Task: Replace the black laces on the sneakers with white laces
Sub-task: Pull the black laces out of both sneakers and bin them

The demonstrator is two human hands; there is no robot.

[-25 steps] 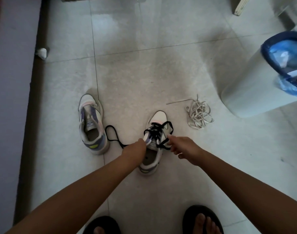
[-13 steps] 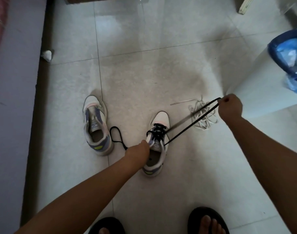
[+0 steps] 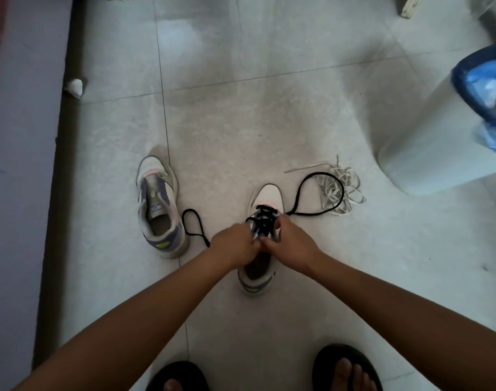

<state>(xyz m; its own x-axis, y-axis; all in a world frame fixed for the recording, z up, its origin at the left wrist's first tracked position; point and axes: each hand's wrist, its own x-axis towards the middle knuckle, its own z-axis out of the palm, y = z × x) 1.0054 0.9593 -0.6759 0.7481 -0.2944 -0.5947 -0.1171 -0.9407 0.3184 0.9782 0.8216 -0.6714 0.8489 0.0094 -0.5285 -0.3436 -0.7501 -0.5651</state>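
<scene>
Currently both hands are working on the near sneaker [image 3: 262, 244] at floor centre. Left hand [image 3: 232, 244] is curling at the tongue edge, at the 8 o'clock side of the eyelet rows, seemingly steadying the shoe; what its fingertips are holding cannot be told. Right hand [image 3: 290, 241] is sitting at the 4 o'clock side, fingers curled in on the black lace [image 3: 265, 221] crossings, apparently pinching a strand, though the exact contact is hidden.

Part of that lace is already lying free: one loop is trailing out toward 2 o'clock over the white laces [image 3: 341, 191], another toward 9 o'clock beside the second sneaker [image 3: 159, 206], which is showing no lace. The white laces are sitting in a loose pile at 2 o'clock of the near sneaker, untouched, close to the bin [image 3: 427, 142].

Judged step: unthreading the remaining crossings. Doing it well is probably meaning working one crossing at a time from the top row toward the toe, keeping the left hand pressing the shoe down so it is not lifting, and pulling slack sideways in short draws. The loop on the white pile is risking a tangle; laying it clear would help.
</scene>
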